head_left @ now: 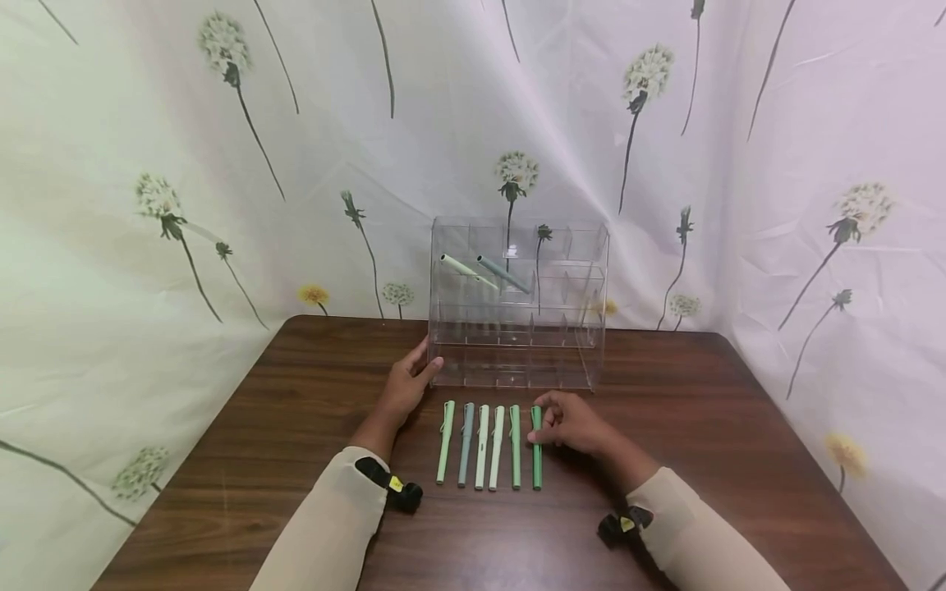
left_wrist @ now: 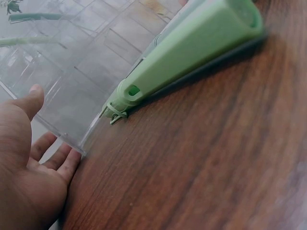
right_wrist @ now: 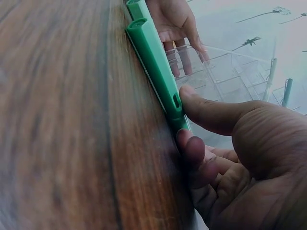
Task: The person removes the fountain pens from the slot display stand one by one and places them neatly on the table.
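Observation:
A clear acrylic pen organizer (head_left: 517, 345) with rows of compartments stands upright at the table's back. My left hand (head_left: 406, 384) holds its lower left edge, thumb in front and fingers at the side, as the left wrist view also shows. My right hand (head_left: 572, 423) pinches the dark green pen (head_left: 537, 468) between thumb and fingertips near its clip end. That pen is the rightmost in a row of capped pens lying on the table; leftmost is a light green pen (left_wrist: 192, 45). A pale green pen (head_left: 466, 269) and a grey-blue pen (head_left: 502, 273) lean in the organizer.
Between the two end pens lie a grey-blue pen (head_left: 466, 447), two pale pens (head_left: 483, 447) and a mid-green pen (head_left: 515, 447). The dark wooden table (head_left: 296, 460) meets a dandelion-printed curtain (head_left: 310, 164) behind the organizer.

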`<state>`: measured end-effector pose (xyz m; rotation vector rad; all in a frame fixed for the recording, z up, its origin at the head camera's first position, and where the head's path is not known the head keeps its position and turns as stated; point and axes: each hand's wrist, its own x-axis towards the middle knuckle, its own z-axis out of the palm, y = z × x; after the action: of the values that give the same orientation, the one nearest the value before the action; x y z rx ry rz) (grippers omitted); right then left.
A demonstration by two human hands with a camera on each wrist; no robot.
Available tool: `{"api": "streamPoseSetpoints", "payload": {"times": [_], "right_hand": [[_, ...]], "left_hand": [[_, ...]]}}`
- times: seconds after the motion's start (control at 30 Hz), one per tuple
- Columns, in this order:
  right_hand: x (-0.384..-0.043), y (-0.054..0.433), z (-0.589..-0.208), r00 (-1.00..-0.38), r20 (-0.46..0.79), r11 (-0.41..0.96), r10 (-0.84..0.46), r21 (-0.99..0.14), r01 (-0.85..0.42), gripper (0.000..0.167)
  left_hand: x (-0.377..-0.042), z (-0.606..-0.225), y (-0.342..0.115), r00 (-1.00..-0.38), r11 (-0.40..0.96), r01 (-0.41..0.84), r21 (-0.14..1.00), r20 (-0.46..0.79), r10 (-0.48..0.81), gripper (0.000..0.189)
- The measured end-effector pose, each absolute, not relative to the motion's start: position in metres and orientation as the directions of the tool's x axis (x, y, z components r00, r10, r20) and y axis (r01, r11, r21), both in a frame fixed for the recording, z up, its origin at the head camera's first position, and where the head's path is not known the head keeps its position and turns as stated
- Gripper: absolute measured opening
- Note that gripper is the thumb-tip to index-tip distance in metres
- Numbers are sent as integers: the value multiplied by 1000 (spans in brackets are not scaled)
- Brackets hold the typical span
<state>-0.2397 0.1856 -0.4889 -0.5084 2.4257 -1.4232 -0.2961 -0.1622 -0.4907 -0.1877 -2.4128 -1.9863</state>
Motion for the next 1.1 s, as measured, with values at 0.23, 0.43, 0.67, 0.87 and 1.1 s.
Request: {"api": "streamPoseSetpoints", "payload": {"times": [0.23, 0.43, 0.67, 0.87, 1.1], "right_hand": [[-239, 185, -488, -896, -63, 471, -440, -865, -171, 65], [-237, 185, -487, -895, -68, 476, -441, -863, -169, 67], [-238, 186, -487, -894, -72, 470, -443, -868, -162, 69], [-240, 187, -487, -893, -78, 459, -442, -876, -150, 70], [-239, 189, -485, -892, -84, 440, -444, -888, -135, 71]], "left_hand": [[-298, -497, -164, -991, 189, 118, 975, 104, 84, 71], [-297, -495, -164, -992, 204, 109, 973, 94, 82, 71], [-297, -495, -163, -992, 193, 111, 975, 97, 78, 70], [-297, -494, -163, -992, 194, 109, 975, 94, 84, 71], [-298, -495, -164, -992, 189, 111, 976, 97, 82, 71]]}}
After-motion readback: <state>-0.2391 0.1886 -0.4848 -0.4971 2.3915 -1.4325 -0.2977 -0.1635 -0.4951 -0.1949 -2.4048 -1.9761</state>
